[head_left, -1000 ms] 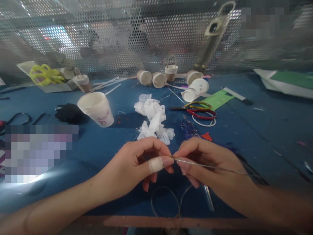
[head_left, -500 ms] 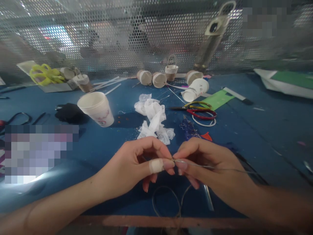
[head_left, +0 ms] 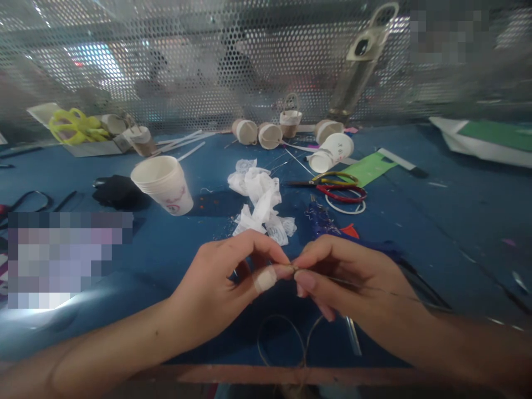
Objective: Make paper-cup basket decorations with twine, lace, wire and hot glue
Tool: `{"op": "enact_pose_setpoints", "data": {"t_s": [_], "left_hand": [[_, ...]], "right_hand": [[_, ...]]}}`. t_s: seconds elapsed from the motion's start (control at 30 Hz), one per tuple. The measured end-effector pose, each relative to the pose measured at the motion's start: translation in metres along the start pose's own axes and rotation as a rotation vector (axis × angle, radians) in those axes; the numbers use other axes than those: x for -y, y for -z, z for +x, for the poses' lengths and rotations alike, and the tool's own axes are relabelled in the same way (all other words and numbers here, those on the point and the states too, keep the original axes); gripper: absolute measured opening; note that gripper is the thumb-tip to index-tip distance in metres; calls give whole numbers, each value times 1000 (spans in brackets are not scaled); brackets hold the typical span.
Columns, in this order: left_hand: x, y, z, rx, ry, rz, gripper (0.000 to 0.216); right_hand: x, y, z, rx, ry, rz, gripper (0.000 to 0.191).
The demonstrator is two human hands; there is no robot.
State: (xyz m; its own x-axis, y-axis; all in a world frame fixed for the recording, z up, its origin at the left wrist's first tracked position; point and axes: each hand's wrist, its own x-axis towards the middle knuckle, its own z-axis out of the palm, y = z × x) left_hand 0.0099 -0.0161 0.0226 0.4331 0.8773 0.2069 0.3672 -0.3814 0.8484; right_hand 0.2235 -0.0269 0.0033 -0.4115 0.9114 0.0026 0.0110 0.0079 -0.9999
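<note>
Thumb and forefinger of my left hand (head_left: 239,277) pinch a thin cord, with a strip of tape round the thumb. My right hand (head_left: 353,282) pinches the same cord just beside it, and the fingertips of both hands nearly meet. From the right fingers the cord (head_left: 386,292) trails off over the wrist to the right. Below the hands hangs a loop of thin string (head_left: 258,338) at the table's edge; I cannot tell if it is the same piece. Fingertips hide the exact spot where the cord is held. A blue glue gun (head_left: 322,217) lies just beyond my right hand.
Crumpled white paper (head_left: 261,194) lies ahead, with stacked paper cups (head_left: 164,185) to its left. Scissors (head_left: 338,185) and a green sheet (head_left: 369,169) are at right. Several small wrapped cups (head_left: 270,137) line the perforated metal screen (head_left: 187,72). A clear rod (head_left: 353,335) lies near the front edge.
Both hands stay together but their fingers have shifted slightly on the cord. My left thumb has tilted upward, and the right thumb now covers more of the cord.
</note>
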Motion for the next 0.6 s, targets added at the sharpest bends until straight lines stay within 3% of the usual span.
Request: {"op": "enact_pose_setpoints", "data": {"t_s": [0.2,0.3,0.43,0.6], "left_hand": [[2,1,-2,-77,-216,181,9],[3,2,-3,-63,-248,194,12],[0,2,-2,4,-108,132,3],[-4,6,2,126,24,14,17]], "right_hand": [[5,-3,3,20,-46,130,10],[5,-3,4,19,-49,164,13],[5,-2,4,21,-44,153,11],[4,0,3,-12,-11,85,8]]}}
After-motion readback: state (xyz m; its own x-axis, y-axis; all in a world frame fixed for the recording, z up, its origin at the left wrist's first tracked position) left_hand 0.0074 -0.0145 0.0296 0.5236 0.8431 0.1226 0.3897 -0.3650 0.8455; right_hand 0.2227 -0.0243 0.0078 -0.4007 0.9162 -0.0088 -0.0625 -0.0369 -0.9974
